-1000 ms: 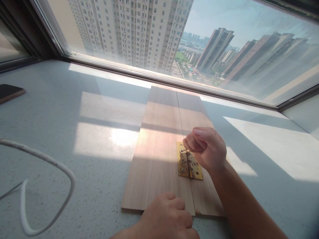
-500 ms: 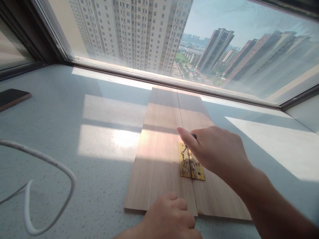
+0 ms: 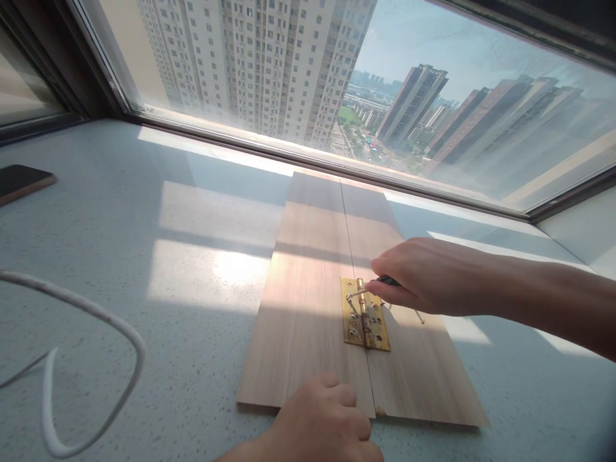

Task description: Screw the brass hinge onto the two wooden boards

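Two pale wooden boards [image 3: 308,282] lie side by side on a grey stone sill. A brass hinge [image 3: 364,316] spans the seam between them. My right hand [image 3: 418,276] comes in from the right and is closed round a small dark-handled tool [image 3: 387,280], its thin metal tip resting at the hinge's upper left corner. My left hand [image 3: 322,423] rests curled at the near edge of the boards, pressing on the left one.
A dark phone [image 3: 19,181] lies at the far left. A white cable [image 3: 86,359] loops across the sill at the near left. A large window [image 3: 337,83] with a dark frame runs along the back of the sill [image 3: 120,256].
My right arm has swung out to the right and lowered, so the hand now reaches the hinge sideways. The tool tip stays at the hinge's top. The left hand keeps its place.
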Tool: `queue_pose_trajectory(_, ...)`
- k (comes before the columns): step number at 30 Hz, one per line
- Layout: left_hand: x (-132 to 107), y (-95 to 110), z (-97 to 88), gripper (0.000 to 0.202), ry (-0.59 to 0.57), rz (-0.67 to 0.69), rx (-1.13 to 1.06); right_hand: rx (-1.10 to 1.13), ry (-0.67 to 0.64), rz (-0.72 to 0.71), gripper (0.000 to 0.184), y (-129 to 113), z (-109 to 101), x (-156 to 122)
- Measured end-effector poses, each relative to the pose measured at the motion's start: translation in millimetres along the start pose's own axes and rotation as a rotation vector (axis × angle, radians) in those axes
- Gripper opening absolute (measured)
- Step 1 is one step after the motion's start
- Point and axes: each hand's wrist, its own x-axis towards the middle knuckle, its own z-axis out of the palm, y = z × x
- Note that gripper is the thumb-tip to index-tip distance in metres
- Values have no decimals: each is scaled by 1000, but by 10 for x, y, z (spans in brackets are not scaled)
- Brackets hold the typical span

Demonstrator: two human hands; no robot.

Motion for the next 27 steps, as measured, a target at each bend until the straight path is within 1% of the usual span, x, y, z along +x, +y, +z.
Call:
queue_pose_trajectory(2, 13, -1, -22, 48, 25, -3, -6, -39, 6, -50, 30, -28, -60, -25)
queue_pose_trajectory(4, 25, 4, -48, 51, 7, -4, -3, -27, 0, -14, 21, -70, -100, -23)
queue_pose_trajectory(5, 31, 7, -60, 52, -10, -3, 2, -3, -6, 29, 22, -92, -106, -14)
queue_pose_trajectory(7, 42, 14, -76, 54, -12, -8, 5, 57, 13, 127, 32, -128, -88, 13)
queue_pose_trajectory(10, 61, 20, -77, 55, 56, -23, -19, 85, 157, 260, 57, -137, -23, 57)
queue_pose_trajectory(11, 67, 21, -73, 55, 73, -27, -25, 68, 180, 307, 65, -129, -4, 69)
queue_pose_trajectory(12, 71, 22, -70, 55, 83, -29, -26, 50, 173, 355, 70, -119, 10, 80)
queue_pose_trajectory(13, 73, 22, -67, 55, 86, -31, -25, 41, 139, 398, 72, -111, 18, 89)
queue_pose_trajectory(15, 71, 22, -64, 54, 79, -31, -22, 77, 37, 445, 69, -106, 18, 106)
queue_pose_trajectory(16, 66, 21, -64, 54, 66, -28, -21, 114, 0, 440, 65, -109, 11, 113)
queue_pose_trajectory(18, 51, 19, -64, 54, 4, -16, -18, 158, -32, 371, 58, -112, -11, 123)
queue_pose_trajectory(21, 22, 16, -54, 54, -99, 1, -2, 93, -43, 202, 53, -80, -55, 127)
queue_pose_trajectory(24, 2, 13, -32, 54, -108, 10, -2, -34, -56, 4, 49, -21, -102, 131)
queue_pose_trajectory(26, 1, 11, -22, 55, -93, 18, -5, -114, -43, -131, 42, -7, -124, 141)
queue_pose_trajectory(27, 5, 11, -22, 56, -94, 23, -5, -139, -28, -176, 38, -12, -129, 146)
